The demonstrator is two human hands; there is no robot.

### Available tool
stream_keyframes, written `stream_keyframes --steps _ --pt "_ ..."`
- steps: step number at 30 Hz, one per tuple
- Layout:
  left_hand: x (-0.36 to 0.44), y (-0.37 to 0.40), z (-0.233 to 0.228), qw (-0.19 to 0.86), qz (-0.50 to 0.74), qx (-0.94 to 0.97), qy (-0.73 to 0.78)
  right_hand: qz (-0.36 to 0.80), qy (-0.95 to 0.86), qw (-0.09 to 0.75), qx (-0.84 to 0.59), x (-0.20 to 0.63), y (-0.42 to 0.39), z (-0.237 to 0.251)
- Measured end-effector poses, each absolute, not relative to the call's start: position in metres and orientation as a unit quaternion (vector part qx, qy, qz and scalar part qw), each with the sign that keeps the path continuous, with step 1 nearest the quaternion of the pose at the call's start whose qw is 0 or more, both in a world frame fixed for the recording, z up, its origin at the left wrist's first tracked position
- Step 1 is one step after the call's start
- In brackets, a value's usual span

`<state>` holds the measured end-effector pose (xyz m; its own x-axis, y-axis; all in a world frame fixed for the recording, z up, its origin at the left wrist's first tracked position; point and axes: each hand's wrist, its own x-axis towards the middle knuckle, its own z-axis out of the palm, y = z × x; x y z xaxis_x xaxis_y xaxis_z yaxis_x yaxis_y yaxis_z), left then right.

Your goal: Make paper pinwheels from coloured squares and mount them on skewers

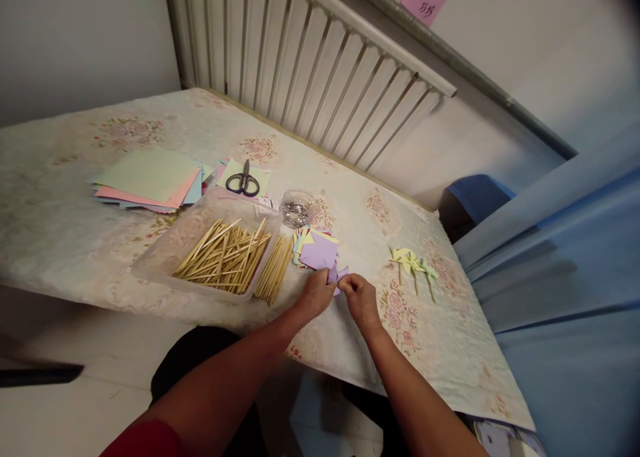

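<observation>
Between my two hands is a purple paper pinwheel point(334, 274) with its corners partly folded in. My left hand point(319, 293) is closed on its left side. From the right, my right hand point(359, 297) pinches at the paper with thumb and forefinger; whether a pin is in that pinch is too small to tell. Just beyond my hands lies a pile of cut paper squares point(319, 249), a purple one on top. Left of the pile, a row of thin wooden sticks point(274, 270) lies side by side. A round clear dish point(296, 210) holds small metallic pieces.
A clear plastic box point(165, 265) with many wooden sticks stands left of my hands. Black-handled scissors point(243, 180) lie behind it, beside a stack of coloured paper point(150, 177). Finished pinwheels on sticks point(413, 262) lie at right. A radiator point(320, 77) and a blue curtain point(560, 277) border the table.
</observation>
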<state>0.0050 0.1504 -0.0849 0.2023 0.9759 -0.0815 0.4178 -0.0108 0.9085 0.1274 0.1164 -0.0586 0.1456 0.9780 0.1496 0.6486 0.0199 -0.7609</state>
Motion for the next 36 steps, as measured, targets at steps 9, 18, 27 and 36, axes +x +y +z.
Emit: stream_keyframes --steps 9,18,27,36 --pt "0.002 0.150 -0.078 0.460 0.325 0.625 0.541 0.223 -0.611 0.346 -0.676 0.126 0.118 -0.053" --pt "0.002 0.151 -0.078 0.467 0.333 0.621 0.535 0.312 -0.529 0.397 -0.682 0.125 0.119 -0.063" --pt "0.002 0.152 -0.079 0.465 0.325 0.622 0.541 0.171 -0.663 0.335 -0.647 0.127 0.119 -0.048" --pt "0.001 0.153 -0.077 0.444 0.311 0.635 0.551 0.369 -0.456 0.422 -0.692 0.122 0.120 -0.067"
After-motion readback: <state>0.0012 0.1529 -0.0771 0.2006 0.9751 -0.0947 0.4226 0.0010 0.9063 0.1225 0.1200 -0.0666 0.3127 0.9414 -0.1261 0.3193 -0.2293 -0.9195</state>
